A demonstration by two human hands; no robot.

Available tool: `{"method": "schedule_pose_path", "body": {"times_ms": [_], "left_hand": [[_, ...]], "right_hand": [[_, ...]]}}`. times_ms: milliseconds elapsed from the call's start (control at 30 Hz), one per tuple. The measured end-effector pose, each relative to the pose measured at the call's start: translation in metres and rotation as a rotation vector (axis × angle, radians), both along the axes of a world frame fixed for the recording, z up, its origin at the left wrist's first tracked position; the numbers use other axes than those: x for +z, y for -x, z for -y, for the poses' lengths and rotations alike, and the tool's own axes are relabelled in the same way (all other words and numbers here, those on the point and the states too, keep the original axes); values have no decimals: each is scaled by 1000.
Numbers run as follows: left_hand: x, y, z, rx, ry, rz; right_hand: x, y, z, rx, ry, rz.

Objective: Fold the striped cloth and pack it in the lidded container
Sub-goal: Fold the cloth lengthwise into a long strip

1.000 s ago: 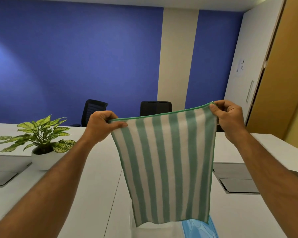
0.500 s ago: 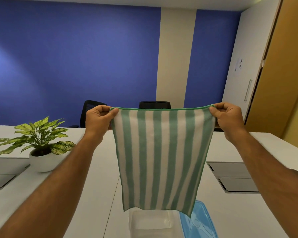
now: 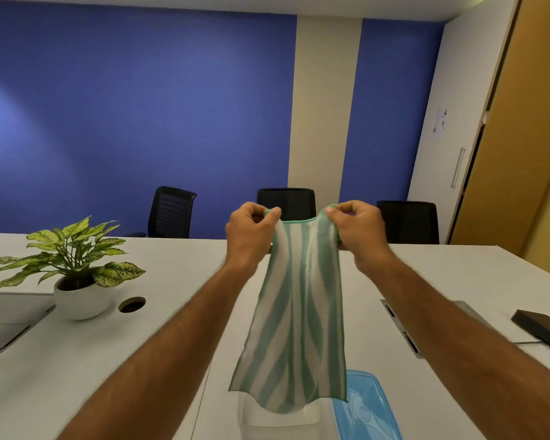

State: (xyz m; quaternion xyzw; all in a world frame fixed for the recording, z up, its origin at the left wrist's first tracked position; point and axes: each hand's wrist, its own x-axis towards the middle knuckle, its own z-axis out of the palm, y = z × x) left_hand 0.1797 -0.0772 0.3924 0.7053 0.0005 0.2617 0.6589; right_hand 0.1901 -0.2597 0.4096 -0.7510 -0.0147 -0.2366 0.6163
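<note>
A green-and-white striped cloth [image 3: 299, 312] hangs in the air over the white table [image 3: 172, 344], bunched at the top with soft folds down its length. My left hand [image 3: 248, 233] pinches its top left corner and my right hand [image 3: 359, 233] pinches its top right corner, the two hands close together. Below the cloth's lower edge stands a clear plastic container [image 3: 277, 422], open, partly hidden by the cloth. Its blue lid [image 3: 369, 408] lies flat just to the right of it.
A potted plant in a white pot [image 3: 77, 281] stands on the table at the left, beside a round cable hole [image 3: 131, 304] and a grey hatch [image 3: 7, 322]. A dark flat object [image 3: 543, 331] lies at the right. Three black chairs [image 3: 286, 204] line the far side.
My hands have come together from wide apart, so the cloth's top edge has slackened and the cloth now hangs narrower and folded. The view has tilted down, showing more table.
</note>
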Motion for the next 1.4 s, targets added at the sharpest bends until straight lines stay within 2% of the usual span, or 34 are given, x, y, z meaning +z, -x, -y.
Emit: {"method": "schedule_pose_path", "body": {"times_ms": [333,667,900,1000,1100,1167,1300,1400], "left_hand": [[-2,15,28,-126,44,-21],[-1,21,28,-117,59,2],[0,28,25,-214,136,5],[-4,27,19,-184,48,44],[-12,22,3,9,-193,136],[-17,18,-10,58,-334,154],[-23,11,-33,-79,-503,8],[-24,9,-41,-162,-615,-31]], "right_hand": [[-11,13,-30,46,226,159],[-10,20,-37,129,235,164],[-8,17,-33,134,223,171],[-5,16,-30,129,169,122],[0,15,-23,145,97,62],[4,15,-18,179,78,27],[9,16,-6,257,96,-3],[12,18,1,367,123,-19]]}}
